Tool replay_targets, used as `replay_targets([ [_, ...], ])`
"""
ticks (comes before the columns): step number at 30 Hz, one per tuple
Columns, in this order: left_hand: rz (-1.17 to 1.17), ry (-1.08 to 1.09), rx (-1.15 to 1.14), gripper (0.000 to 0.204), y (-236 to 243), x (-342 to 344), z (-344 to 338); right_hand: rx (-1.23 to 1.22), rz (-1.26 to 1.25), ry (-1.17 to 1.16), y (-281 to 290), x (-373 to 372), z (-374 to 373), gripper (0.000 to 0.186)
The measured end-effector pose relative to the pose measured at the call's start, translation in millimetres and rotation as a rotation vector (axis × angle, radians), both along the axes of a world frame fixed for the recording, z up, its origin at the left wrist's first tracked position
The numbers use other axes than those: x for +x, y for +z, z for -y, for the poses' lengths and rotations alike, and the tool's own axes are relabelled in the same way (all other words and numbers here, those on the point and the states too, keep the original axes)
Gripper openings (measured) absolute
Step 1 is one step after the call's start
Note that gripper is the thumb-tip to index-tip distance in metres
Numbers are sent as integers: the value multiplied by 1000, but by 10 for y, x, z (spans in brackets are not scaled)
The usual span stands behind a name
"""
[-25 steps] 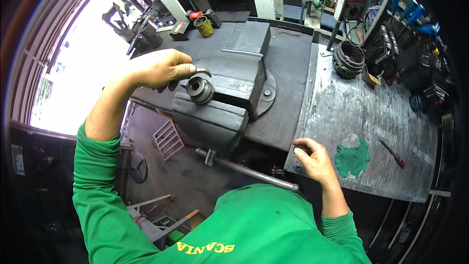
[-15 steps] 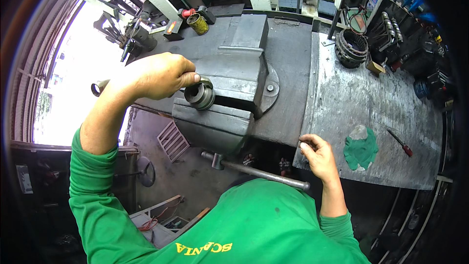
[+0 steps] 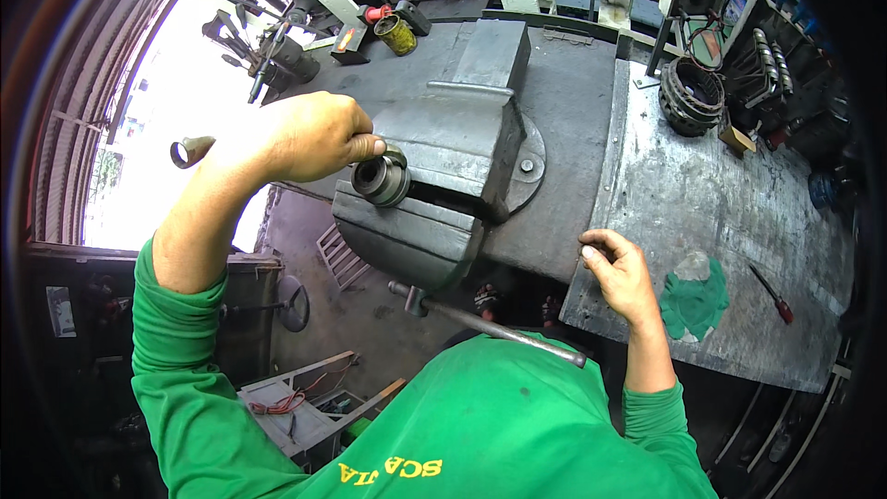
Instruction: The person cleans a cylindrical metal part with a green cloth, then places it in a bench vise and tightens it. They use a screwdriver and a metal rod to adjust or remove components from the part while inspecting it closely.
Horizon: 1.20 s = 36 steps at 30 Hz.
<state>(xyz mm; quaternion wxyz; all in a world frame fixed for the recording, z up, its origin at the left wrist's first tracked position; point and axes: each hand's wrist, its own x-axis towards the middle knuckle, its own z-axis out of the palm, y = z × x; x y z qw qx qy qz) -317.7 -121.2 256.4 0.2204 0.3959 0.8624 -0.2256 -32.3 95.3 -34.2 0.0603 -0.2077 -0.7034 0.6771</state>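
My left hand (image 3: 319, 139) is closed, palm down, with its thumb at the rim of a short cylindrical metal part (image 3: 380, 182). The part has a hollow bore and sits in the jaws of a large grey bench vise (image 3: 411, 231). Beyond my left wrist pokes the end of a metal tube (image 3: 191, 152); my forearm hides whether it runs into the grip. My right hand (image 3: 619, 279) hangs near the front edge of the metal-topped bench (image 3: 637, 194), fingers loosely bent, a gap between thumb and forefinger, nothing visible in them.
On the right bench lie a green cloth (image 3: 698, 305), a red-handled screwdriver (image 3: 774, 298) and a dark ring-shaped gear part (image 3: 691, 97). A yellow can (image 3: 395, 35) stands behind the vise. The vise's handle bar (image 3: 504, 328) reaches across before my body.
The whole view has shifted, so the bench and vise appear farther right. My right hand has risen slightly beside the bench edge. My left hand stays at the metal part.
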Motion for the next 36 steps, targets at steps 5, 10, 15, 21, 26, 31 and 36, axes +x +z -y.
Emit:
replay_targets([
  [5, 1, -76, 15, 47, -26, -89, 15, 17, -19, 48, -16, -84, 25, 25],
  [10, 40, 48, 10, 50, -46, -96, 28, -3, -8, 51, -65, -65, 6, 26],
  [15, 126, 203, -12, 51, -44, -231, 44, -22, -6, 32, -91, 4, -58, 25],
  [21, 185, 218, 9, 53, -84, -330, 49, 7, -42, 39, -42, -47, -126, 25],
  [26, 140, 178, -41, 53, -18, -290, -39, -17, -35, 49, 5, -100, -136, 26],
  [31, 90, 109, -39, 57, -28, -245, -60, -10, -7, 61, 4, -123, -124, 26],
  [36, 32, 122, -47, 55, -28, -161, -68, -5, -26, 64, -34, -125, -109, 26],
])
